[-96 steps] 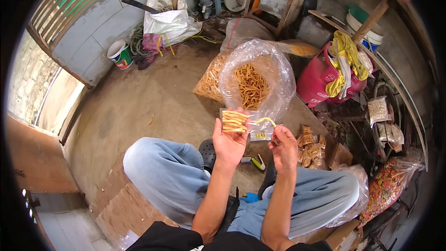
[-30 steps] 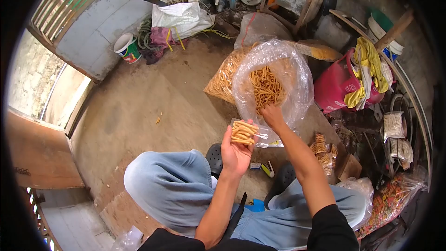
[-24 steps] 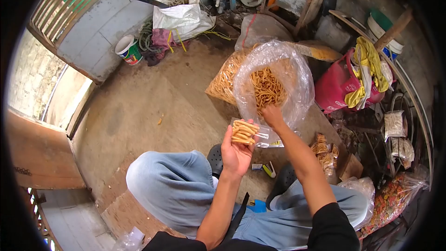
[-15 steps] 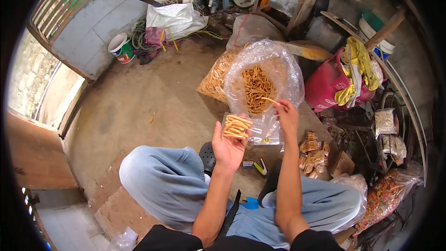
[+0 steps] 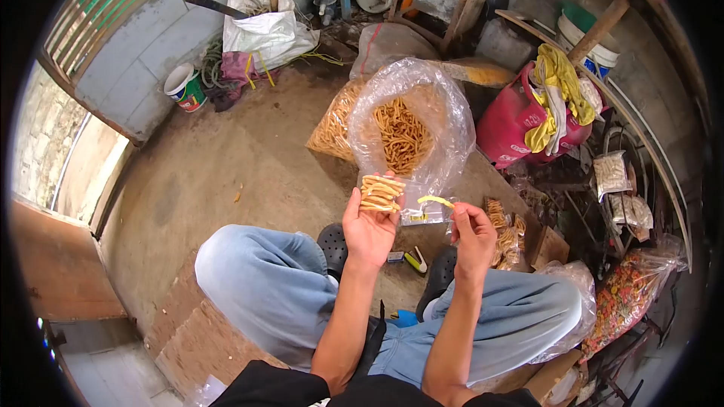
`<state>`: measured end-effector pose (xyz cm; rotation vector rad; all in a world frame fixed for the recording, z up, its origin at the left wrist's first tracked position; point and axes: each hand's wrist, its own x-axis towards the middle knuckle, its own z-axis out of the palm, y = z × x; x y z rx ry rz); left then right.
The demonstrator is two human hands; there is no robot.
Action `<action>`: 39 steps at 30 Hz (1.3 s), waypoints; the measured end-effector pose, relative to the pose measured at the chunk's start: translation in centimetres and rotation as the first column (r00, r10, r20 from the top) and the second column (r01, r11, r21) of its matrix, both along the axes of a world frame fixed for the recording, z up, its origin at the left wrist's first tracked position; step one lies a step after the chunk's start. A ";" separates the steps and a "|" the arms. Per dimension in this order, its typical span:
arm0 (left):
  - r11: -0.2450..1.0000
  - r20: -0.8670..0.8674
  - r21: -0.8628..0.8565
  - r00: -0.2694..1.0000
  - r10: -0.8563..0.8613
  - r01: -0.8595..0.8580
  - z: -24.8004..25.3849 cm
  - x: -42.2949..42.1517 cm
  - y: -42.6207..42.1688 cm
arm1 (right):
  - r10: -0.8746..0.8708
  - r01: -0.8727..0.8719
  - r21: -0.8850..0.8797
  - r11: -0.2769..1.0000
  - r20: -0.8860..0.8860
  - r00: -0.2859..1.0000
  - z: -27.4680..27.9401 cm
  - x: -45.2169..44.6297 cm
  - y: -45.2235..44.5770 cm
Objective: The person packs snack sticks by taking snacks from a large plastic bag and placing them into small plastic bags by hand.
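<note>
In my left hand (image 5: 370,234) lies a small clear packet of snack sticks (image 5: 381,194), the pale sticks stacked crosswise, with my fingers behind it. My right hand (image 5: 473,237) pinches one thin yellowish snack stick (image 5: 435,200) by its end, a little to the right of the packet. Beyond both hands stands a large clear plastic bag (image 5: 450,117), its mouth wide, full of brown snack sticks (image 5: 403,136). Several filled packets (image 5: 510,238) lie in a pile on the floor right of my right hand.
A green-handled tool (image 5: 414,261) and a small box (image 5: 395,257) lie between my shoes. A red bin (image 5: 513,122) draped with yellow cloth (image 5: 556,102) stands at right. At back left are a white sack (image 5: 269,36) and a paint bucket (image 5: 185,87).
My right hand has come down and away from the large bag's mouth, still pinching the single stick. My left hand keeps holding the packet. The view has shifted slightly.
</note>
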<state>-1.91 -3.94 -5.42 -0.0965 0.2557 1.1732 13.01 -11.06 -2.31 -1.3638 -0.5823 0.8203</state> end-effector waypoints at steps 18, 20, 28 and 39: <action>0.997 0.051 0.075 0.998 -0.024 0.020 -0.3 -0.5 -0.2 | -0.078 0.060 0.073 0.996 0.262 0.962 -0.5 -1.3 0.2; 0.997 0.020 0.074 0.999 -0.026 0.025 0.2 -0.1 -0.3 | -0.061 0.032 0.111 0.993 0.271 0.961 -0.5 -2.4 0.7; 0.985 -0.120 0.142 0.989 -0.083 0.099 0.6 1.0 -0.8 | 0.063 -0.075 0.086 0.993 0.133 0.989 -2.2 -3.8 1.4; 0.978 -0.346 0.188 0.938 -0.025 0.096 0.9 1.9 -1.4 | 0.043 -0.049 0.031 0.998 0.151 0.988 -2.8 -4.1 1.6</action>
